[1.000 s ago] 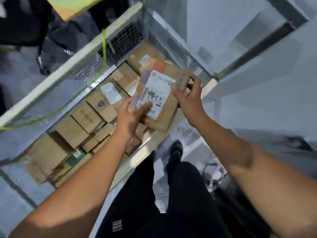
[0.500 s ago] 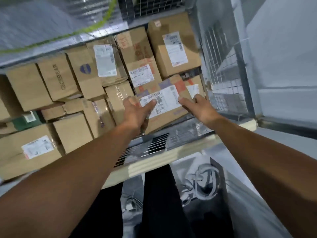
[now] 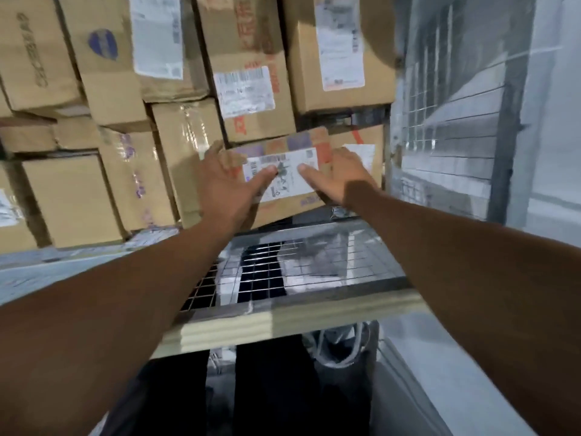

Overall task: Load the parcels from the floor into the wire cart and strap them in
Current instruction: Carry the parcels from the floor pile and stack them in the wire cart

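Note:
A flat brown parcel (image 3: 284, 191) with a white label lies tilted in the near right corner of the wire cart (image 3: 283, 320), against the stacked boxes (image 3: 251, 89). My left hand (image 3: 224, 187) holds its left edge, thumb on the label and fingers behind the edge. My right hand (image 3: 339, 177) holds its right side, thumb on the label and fingers spread over the top. Both arms reach over the cart's near rail. No strap is in view.
Several cardboard boxes fill the cart to the left and behind, one (image 3: 342, 55) at the far right. The cart's mesh side wall (image 3: 440, 136) stands just right of the parcel. The near mesh panel (image 3: 276, 272) is below my arms, with my dark trousers (image 3: 273, 388) beneath.
Both hands have carried the parcel from above the cart down into its near right corner. The view has dropped closer to the boxes, and the yellow-green strap has left the view.

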A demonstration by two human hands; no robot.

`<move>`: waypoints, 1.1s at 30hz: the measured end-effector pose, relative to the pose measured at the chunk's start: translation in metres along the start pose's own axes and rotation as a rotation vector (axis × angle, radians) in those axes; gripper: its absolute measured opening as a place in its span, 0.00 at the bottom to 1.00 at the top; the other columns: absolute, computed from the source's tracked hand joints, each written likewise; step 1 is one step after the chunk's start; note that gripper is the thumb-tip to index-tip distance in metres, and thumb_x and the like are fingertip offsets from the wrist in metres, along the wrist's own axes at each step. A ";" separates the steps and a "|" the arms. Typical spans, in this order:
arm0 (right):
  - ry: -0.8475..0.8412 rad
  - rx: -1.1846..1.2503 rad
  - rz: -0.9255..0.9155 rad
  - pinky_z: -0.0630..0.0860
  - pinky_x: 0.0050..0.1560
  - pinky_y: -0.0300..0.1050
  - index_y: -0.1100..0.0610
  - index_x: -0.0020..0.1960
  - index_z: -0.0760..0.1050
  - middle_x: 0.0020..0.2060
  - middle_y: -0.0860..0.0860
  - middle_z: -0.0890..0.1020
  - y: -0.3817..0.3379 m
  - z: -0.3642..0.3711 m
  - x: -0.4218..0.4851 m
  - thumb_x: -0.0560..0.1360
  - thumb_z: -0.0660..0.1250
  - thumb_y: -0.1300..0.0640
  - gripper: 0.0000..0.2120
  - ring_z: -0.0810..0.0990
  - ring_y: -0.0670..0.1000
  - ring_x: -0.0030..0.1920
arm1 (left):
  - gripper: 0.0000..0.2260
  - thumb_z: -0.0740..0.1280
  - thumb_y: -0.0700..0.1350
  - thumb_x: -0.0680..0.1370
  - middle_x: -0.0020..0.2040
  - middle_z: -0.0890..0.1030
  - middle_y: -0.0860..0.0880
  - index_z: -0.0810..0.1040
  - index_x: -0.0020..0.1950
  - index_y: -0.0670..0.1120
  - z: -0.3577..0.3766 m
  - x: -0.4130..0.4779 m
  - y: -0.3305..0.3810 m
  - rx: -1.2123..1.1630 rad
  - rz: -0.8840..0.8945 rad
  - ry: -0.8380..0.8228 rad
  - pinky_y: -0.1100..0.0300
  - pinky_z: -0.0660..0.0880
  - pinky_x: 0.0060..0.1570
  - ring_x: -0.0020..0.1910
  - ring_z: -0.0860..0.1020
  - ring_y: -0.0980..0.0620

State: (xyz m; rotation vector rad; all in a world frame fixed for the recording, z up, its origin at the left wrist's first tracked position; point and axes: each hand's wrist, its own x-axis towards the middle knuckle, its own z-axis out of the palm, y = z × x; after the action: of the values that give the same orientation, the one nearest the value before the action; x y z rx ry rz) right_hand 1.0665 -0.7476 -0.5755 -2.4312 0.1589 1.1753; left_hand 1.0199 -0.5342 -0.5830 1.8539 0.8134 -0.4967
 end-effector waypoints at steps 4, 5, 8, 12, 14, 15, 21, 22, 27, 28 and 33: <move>0.008 -0.021 0.014 0.74 0.64 0.54 0.51 0.60 0.79 0.57 0.54 0.77 0.023 0.004 -0.003 0.75 0.58 0.26 0.32 0.75 0.56 0.60 | 0.53 0.78 0.74 0.59 0.72 0.73 0.53 0.64 0.78 0.54 0.010 0.007 -0.009 0.032 0.031 -0.041 0.52 0.73 0.71 0.70 0.75 0.54; 0.014 -0.017 0.018 0.72 0.64 0.52 0.48 0.60 0.79 0.57 0.51 0.75 0.030 0.004 -0.001 0.74 0.58 0.25 0.32 0.73 0.53 0.60 | 0.54 0.78 0.75 0.58 0.73 0.73 0.51 0.64 0.77 0.54 0.012 0.008 -0.010 0.038 0.040 -0.053 0.50 0.74 0.71 0.71 0.75 0.52; 0.030 0.016 0.051 0.73 0.65 0.51 0.45 0.65 0.78 0.60 0.49 0.75 0.031 0.002 0.004 0.70 0.58 0.23 0.35 0.72 0.48 0.59 | 0.52 0.78 0.76 0.57 0.72 0.74 0.51 0.67 0.76 0.56 0.012 0.011 -0.007 0.069 0.037 -0.035 0.50 0.76 0.68 0.68 0.77 0.51; 0.124 0.143 0.015 0.77 0.62 0.55 0.47 0.62 0.80 0.57 0.48 0.75 0.035 -0.002 0.000 0.71 0.61 0.23 0.33 0.76 0.50 0.58 | 0.52 0.79 0.72 0.57 0.69 0.78 0.50 0.66 0.76 0.55 0.016 0.015 0.009 0.008 -0.019 -0.081 0.50 0.77 0.67 0.65 0.79 0.51; 0.162 0.221 0.005 0.79 0.59 0.56 0.45 0.56 0.81 0.55 0.47 0.76 0.037 -0.001 -0.002 0.70 0.64 0.23 0.29 0.79 0.50 0.56 | 0.52 0.80 0.70 0.58 0.68 0.79 0.50 0.67 0.76 0.53 0.016 0.016 0.017 0.003 -0.043 -0.096 0.50 0.76 0.68 0.65 0.79 0.51; 0.179 0.250 0.017 0.81 0.57 0.57 0.43 0.53 0.80 0.53 0.45 0.76 0.037 0.000 -0.002 0.70 0.65 0.24 0.26 0.80 0.50 0.54 | 0.51 0.80 0.69 0.58 0.67 0.79 0.49 0.67 0.75 0.52 0.015 0.016 0.020 -0.016 -0.049 -0.100 0.49 0.76 0.68 0.65 0.80 0.50; 0.104 -0.026 0.076 0.74 0.64 0.54 0.56 0.64 0.76 0.61 0.56 0.75 0.026 0.001 0.002 0.71 0.59 0.23 0.40 0.76 0.59 0.62 | 0.45 0.83 0.59 0.66 0.72 0.74 0.47 0.65 0.77 0.51 0.016 0.018 0.011 0.026 0.006 -0.089 0.50 0.74 0.70 0.69 0.76 0.50; 0.098 -0.066 0.038 0.73 0.63 0.54 0.58 0.67 0.74 0.61 0.58 0.75 0.024 0.002 0.004 0.73 0.60 0.26 0.40 0.74 0.61 0.63 | 0.46 0.83 0.60 0.66 0.73 0.71 0.46 0.65 0.78 0.51 0.015 0.020 0.007 0.063 0.035 -0.068 0.50 0.72 0.73 0.71 0.74 0.49; 0.134 -0.382 -0.081 0.72 0.65 0.58 0.63 0.69 0.73 0.64 0.62 0.71 0.018 0.016 0.023 0.75 0.61 0.29 0.41 0.70 0.63 0.65 | 0.55 0.78 0.67 0.67 0.83 0.53 0.41 0.53 0.85 0.50 0.022 0.027 -0.011 0.401 0.167 0.104 0.47 0.55 0.80 0.82 0.53 0.42; 0.147 -0.422 -0.060 0.70 0.67 0.58 0.63 0.74 0.68 0.68 0.62 0.69 0.018 0.018 0.027 0.75 0.61 0.29 0.43 0.69 0.63 0.68 | 0.56 0.77 0.69 0.67 0.84 0.51 0.41 0.52 0.85 0.51 0.027 0.030 -0.011 0.461 0.195 0.110 0.43 0.55 0.80 0.83 0.52 0.40; 0.032 -0.425 -0.004 0.48 0.80 0.66 0.48 0.84 0.39 0.84 0.58 0.46 0.026 0.024 0.041 0.74 0.62 0.29 0.51 0.44 0.62 0.83 | 0.55 0.70 0.75 0.66 0.84 0.49 0.40 0.50 0.85 0.55 0.041 0.037 -0.010 0.621 0.326 0.127 0.40 0.57 0.78 0.83 0.53 0.37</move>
State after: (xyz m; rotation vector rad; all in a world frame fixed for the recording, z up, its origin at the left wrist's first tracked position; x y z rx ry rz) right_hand 1.0677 -0.7568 -0.6286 -2.8118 -0.0973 1.2738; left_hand 1.0392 -0.5570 -0.6307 2.5566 0.4407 -0.4549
